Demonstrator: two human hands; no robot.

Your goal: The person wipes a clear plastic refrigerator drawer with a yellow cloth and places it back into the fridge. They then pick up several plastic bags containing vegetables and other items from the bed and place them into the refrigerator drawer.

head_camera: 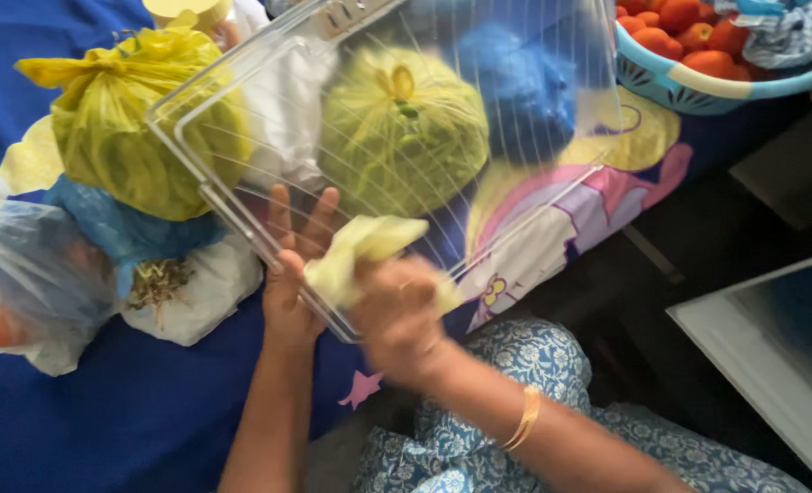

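A clear plastic drawer tray is tilted up over a blue patterned cloth. My left hand lies flat against the tray's underside near its lower edge, fingers spread, propping it. My right hand, blurred, grips a pale yellow cloth pressed on the tray's inside surface by the near corner. Through the tray I see a yellow-green tied bag and a blue bag.
A yellow bag, a blue bag, a clear bag and a white bag sit at left. A basket of tomatoes stands at top right. A white-framed glass panel lies at right over a dark floor.
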